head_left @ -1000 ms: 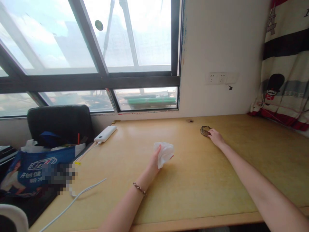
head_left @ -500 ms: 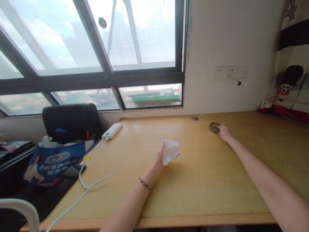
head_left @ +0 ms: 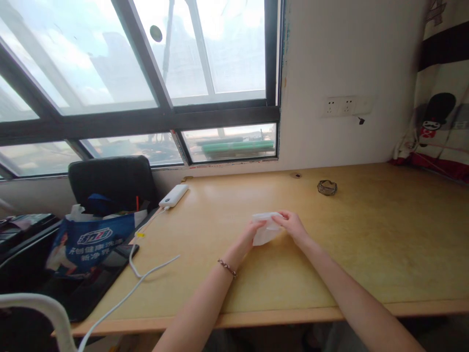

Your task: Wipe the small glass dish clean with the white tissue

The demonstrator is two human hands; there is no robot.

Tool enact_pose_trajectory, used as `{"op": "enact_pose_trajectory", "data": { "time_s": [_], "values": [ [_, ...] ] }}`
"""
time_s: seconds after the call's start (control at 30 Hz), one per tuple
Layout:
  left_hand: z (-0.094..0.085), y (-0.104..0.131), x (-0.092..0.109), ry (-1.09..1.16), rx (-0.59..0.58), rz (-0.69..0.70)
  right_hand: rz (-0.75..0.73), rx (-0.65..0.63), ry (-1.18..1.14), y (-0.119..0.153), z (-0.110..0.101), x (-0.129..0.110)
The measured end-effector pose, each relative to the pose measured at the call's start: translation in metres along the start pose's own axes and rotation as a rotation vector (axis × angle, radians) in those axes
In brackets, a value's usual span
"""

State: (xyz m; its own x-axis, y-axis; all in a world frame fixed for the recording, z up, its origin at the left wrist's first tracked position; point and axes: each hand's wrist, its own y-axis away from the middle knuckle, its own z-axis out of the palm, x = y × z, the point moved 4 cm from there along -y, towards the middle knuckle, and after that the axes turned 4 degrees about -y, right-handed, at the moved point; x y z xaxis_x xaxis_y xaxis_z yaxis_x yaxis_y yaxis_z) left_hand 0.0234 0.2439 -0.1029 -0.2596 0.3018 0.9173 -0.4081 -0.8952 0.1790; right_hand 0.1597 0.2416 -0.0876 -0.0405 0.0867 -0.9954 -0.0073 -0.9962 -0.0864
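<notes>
A thin white tissue is held above the middle of the wooden table. My left hand, with a braided bracelet on its wrist, pinches the tissue's left side. On the opposite side, the fingers of my right hand are closed on its upper right edge. Farther back and to the right lies a dark ring-shaped object, like a hair band or an ashtray, touched by neither hand; its exact kind is hard to make out.
At the table's left edge a white power bank has a white cable trailing forward. Left of the table, a blue printed bag stands before a black chair. Wall sockets and a patterned curtain are at the right.
My right hand has let go of the dark ring-shaped object, which stays on the table. It has moved left and toward me and taken hold of the tissue in my left hand.
</notes>
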Motion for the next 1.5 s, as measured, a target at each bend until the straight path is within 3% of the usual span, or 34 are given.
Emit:
{"op": "enact_pose_trajectory", "data": {
  "time_s": [0.13, 0.33, 0.5, 0.77, 1.0, 1.27, 1.4, 1.5],
  "values": [
    [0.002, 0.0, 0.001, -0.093, -0.004, 0.054, -0.025, 0.03, -0.092, 0.0, -0.012, 0.006],
    [-0.004, -0.004, 0.001, -0.173, 0.118, 0.115, 0.069, 0.038, -0.28, 0.001, -0.012, 0.009],
    [-0.005, -0.006, -0.002, -0.14, 0.033, 0.151, 0.154, -0.054, -0.339, 0.002, -0.006, 0.01],
    [0.008, 0.004, 0.007, -0.133, -0.197, 0.076, 0.045, 0.036, -0.201, 0.002, -0.012, 0.01],
    [-0.008, -0.001, 0.007, -0.11, -0.013, 0.026, -0.028, -0.074, -0.114, 0.003, -0.009, 0.003],
    [-0.014, -0.005, 0.013, 0.036, 0.092, 0.153, 0.072, -0.146, -0.157, 0.001, -0.006, 0.014],
    [-0.028, -0.009, 0.017, 0.103, 0.242, 0.189, 0.074, -0.067, -0.213, -0.002, -0.013, 0.019],
    [-0.032, -0.009, 0.017, 0.063, 0.256, 0.157, 0.049, 0.054, -0.279, -0.005, -0.021, 0.018]
  ]
}}
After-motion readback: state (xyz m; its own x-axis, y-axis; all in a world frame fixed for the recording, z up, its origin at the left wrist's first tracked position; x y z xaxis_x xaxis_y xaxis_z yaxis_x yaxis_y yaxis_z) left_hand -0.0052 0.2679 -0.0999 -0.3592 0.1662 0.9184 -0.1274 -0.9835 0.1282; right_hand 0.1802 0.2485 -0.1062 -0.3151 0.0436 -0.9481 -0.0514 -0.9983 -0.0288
